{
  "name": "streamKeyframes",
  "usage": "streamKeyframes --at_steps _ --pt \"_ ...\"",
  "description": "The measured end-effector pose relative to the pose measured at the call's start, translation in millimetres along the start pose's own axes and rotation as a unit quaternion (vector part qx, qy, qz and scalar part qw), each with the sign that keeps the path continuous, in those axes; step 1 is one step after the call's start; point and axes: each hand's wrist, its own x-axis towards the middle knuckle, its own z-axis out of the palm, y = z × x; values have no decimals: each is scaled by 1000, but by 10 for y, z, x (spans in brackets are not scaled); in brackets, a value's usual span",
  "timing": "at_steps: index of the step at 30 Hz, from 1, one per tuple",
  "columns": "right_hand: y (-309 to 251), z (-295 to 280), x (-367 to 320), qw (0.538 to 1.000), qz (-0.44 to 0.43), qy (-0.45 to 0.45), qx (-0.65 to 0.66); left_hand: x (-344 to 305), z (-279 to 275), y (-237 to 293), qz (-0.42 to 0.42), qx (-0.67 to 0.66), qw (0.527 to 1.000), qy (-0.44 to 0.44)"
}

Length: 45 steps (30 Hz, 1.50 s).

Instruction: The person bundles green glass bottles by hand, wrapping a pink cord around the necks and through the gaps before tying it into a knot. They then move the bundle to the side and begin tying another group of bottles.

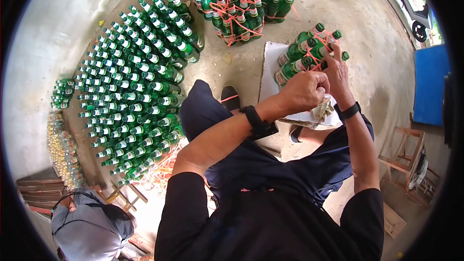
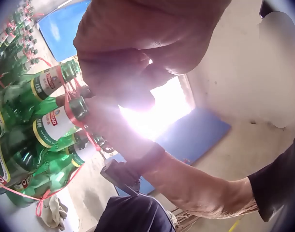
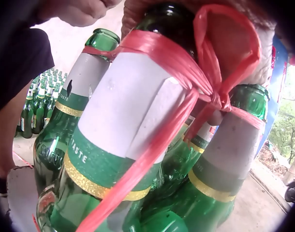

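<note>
Green bottles [image 1: 293, 69] [image 2: 51, 123] [image 3: 115, 104] are bound together by pink twine [image 3: 171, 63] around their necks, with a loop and knot in it. My right hand [image 1: 338, 75] [image 2: 111, 121] [image 3: 256, 46] is at the bottle tops, its fingers bent at the twine near the knot; the bottles partly hide them. Close beside it, nearer my body, my left hand [image 1: 302, 89] [image 2: 142, 48] [image 3: 75, 9] is curled into a fist, and nothing shows in it. The bundle rests tilted on a white board [image 1: 268, 63].
Many loose green bottles [image 1: 140, 77] stand on the left. Other tied bundles [image 1: 237, 21] are at the front. A crumpled glove [image 1: 323, 110] [image 2: 53, 212] lies on the board. Another person [image 1: 89, 224] is at lower left; a wooden frame [image 1: 403, 152] stands right.
</note>
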Motion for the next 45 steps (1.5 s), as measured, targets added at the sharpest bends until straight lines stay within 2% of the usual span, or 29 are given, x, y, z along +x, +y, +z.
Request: streamKeyframes --at_steps 3,6,7,11,14,20,21,24,27,32,35,38,41,45 --pt "-154 -110 12 1000 17 -15 14 -21 -91 -56 0 -1 1000 9" --pt "-161 -81 9 1000 17 -9 6 2 -154 -156 87 35 994 55" --pt "-124 -59 4 1000 17 -8 6 -8 -196 -132 41 26 998 41" --pt "-108 -34 5 1000 19 -10 0 3 -294 -116 -1 -11 998 55" --pt "-136 -36 18 1000 25 -12 7 -9 -305 -136 -64 -100 991 57" --pt "-123 -124 71 999 -14 -32 8 -31 -288 -194 3 23 997 72" --pt "-70 -110 85 999 -17 -45 4 -44 -288 -160 -14 44 996 70" --pt "-52 -104 86 998 -16 -57 -6 -54 -267 -207 14 96 992 83" --pt "-135 -114 80 999 -10 -51 -7 -65 -253 -239 28 94 991 92" --pt "2 -91 55 998 -40 -47 22 -58 -257 -258 -18 112 989 97" --pt "17 -131 93 996 -33 -88 -9 -77 -214 -283 -3 132 987 95" --pt "17 -125 88 996 -42 -78 -16 -76 -197 -264 20 176 980 89" --pt "-159 -142 71 998 -9 -60 -3 -75 -171 -275 33 195 976 89" --pt "-70 1 -7 999 21 -26 -13 -83 -177 -236 44 215 972 81"
